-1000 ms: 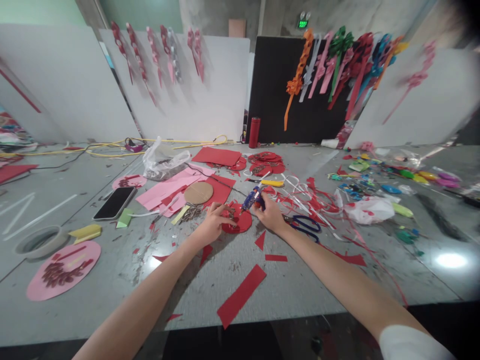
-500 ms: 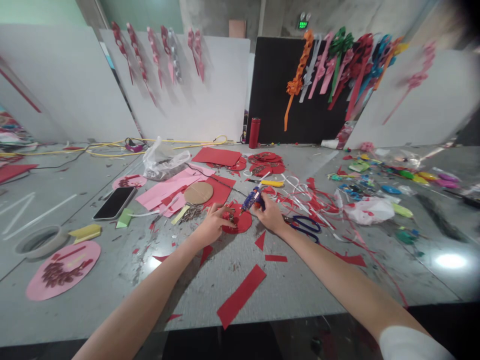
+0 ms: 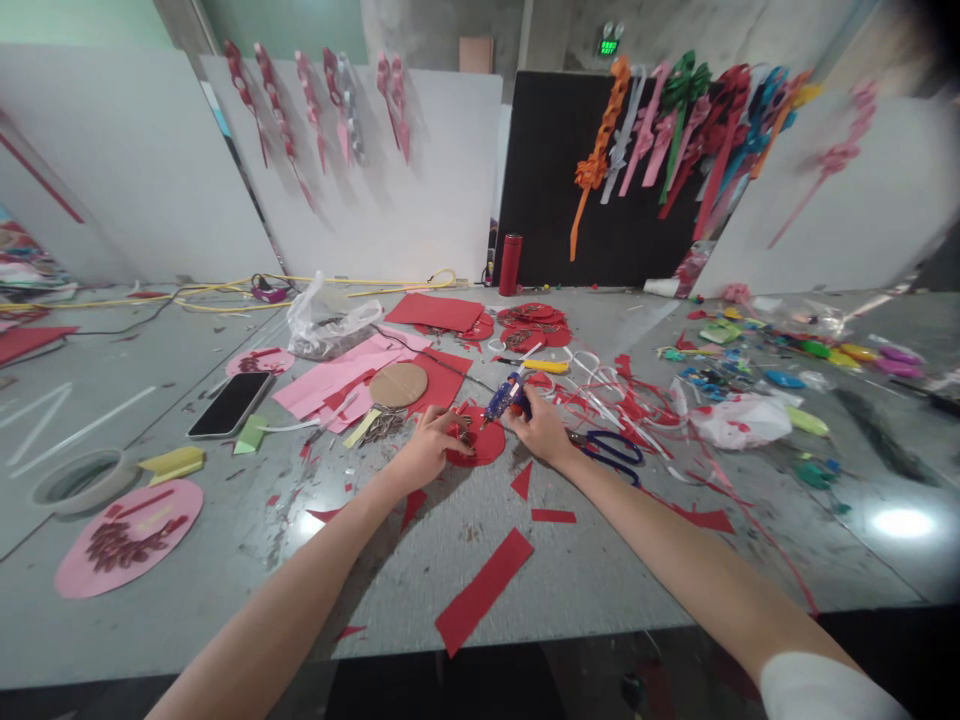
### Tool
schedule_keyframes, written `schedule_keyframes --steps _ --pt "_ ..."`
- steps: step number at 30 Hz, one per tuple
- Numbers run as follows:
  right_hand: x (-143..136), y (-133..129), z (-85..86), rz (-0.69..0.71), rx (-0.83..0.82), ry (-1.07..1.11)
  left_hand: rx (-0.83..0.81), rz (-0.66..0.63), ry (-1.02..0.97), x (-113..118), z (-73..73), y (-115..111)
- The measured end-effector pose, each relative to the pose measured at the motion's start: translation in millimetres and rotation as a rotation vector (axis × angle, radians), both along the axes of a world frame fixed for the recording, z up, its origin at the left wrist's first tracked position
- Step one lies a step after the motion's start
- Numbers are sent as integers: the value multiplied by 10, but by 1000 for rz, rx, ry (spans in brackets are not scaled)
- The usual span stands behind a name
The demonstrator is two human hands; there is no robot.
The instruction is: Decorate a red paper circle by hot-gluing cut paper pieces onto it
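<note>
My right hand (image 3: 541, 428) is closed around a blue hot glue gun (image 3: 501, 400), its tip pointing down at a red paper circle (image 3: 491, 445). My left hand (image 3: 431, 445) rests at the circle's left side, thumb and fingers curled about a small brown piece (image 3: 464, 433) on it; the exact grip is partly hidden. Just beyond my left hand lie a round cardboard disc (image 3: 399, 384) and a pile of small brown pieces (image 3: 386, 425). Scissors with dark blue handles (image 3: 611, 450) lie beside my right wrist.
Red paper strips (image 3: 484, 590), ribbon scraps (image 3: 622, 400) and a yellow cutter (image 3: 547, 366) are scattered around. Leftward are a phone (image 3: 231, 405), a tape roll (image 3: 82, 482) and a decorated pink oval (image 3: 135, 570). A red flask (image 3: 510, 265) stands at the back. The glue gun's cord crosses the papers.
Both hands and the glue gun hold nearly the same position over the red circle. The whole view has shifted very slightly.
</note>
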State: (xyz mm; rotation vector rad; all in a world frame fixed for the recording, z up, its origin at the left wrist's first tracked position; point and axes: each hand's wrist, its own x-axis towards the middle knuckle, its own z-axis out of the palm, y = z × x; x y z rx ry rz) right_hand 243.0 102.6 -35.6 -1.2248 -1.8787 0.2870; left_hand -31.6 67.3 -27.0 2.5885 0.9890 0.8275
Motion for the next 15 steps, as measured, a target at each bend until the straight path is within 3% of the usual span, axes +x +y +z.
schedule_keyframes --steps 5,15 --pt "-3 -3 3 6 4 4 9 51 3 -10 55 -27" --pt "11 17 -24 7 11 -17 49 28 89 6 24 -21"
